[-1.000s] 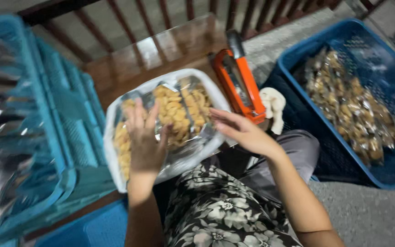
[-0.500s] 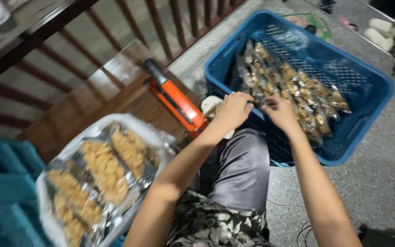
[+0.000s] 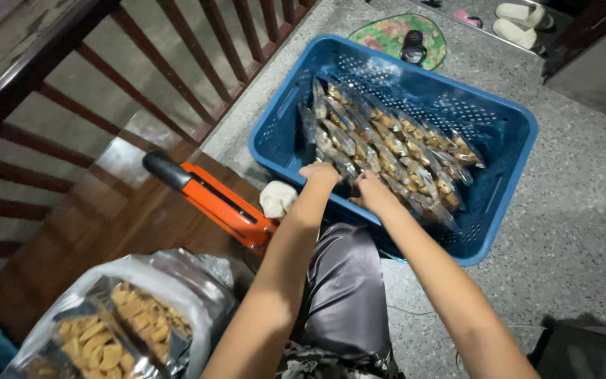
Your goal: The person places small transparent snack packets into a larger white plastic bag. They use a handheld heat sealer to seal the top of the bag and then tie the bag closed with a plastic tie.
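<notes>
A blue plastic crate [image 3: 506, 119] on the stone floor holds several clear packets of golden snack pieces [image 3: 394, 151]. Both my hands reach into its near side. My left hand [image 3: 323, 173] rests fingers-down on the packets at the crate's near edge. My right hand [image 3: 372, 193] sits beside it, fingers curled among the packets; the frame does not show whether either hand grips one. At lower left a big clear bag [image 3: 117, 323] holds more filled snack packets.
An orange heat sealer with a black handle [image 3: 212, 200] lies on a wooden bench [image 3: 99, 238] next to a white cloth [image 3: 277, 198]. Wooden railing bars [image 3: 141, 63] run along the left. A floral mat [image 3: 394, 35] and sandals [image 3: 521, 21] lie beyond the crate.
My view swung right from the bag of packets to the blue crate. Both hands left the bag and reached into the crate, lowering onto its packets.
</notes>
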